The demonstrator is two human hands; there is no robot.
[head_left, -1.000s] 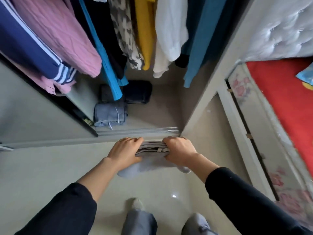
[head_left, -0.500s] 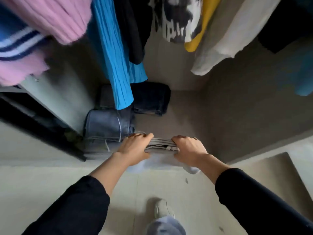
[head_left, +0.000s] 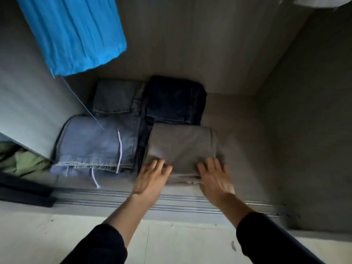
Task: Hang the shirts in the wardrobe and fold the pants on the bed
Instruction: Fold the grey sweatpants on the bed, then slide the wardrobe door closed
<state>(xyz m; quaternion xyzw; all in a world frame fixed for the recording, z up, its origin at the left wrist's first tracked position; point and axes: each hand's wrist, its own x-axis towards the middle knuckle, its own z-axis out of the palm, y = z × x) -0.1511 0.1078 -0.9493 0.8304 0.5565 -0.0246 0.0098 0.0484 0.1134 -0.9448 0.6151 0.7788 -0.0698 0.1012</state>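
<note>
Wardrobe floor (head_left: 238, 115), seen from above, w/ sliding-door track (head_left: 171, 203) along its front edge. Blue garment (head_left: 72, 33) hangs at upper left; a thin thread trails down from it. Four folded pants lie on the wardrobe floor in a 2x2 block: light-blue jeans (head_left: 95, 143) w/ white drawstring, front left; grey-blue jeans (head_left: 116, 97), back left; dark navy jeans (head_left: 175, 100), back right; grey pants (head_left: 182, 145), front right, touching the jeans beside and behind. Green cloth (head_left: 21, 161) shows at far left, in the next compartment. Left hand (head_left: 154, 176) and right hand (head_left: 214, 175), both in black sleeves, rest at the near edge of the grey pants, one toward each front corner. Grip of each hand: fingers spread apart, flat on the top fold, not clamped; the pants lie under and ahead of the fingertips. Thumbs not clearly visible (motion blur).
</note>
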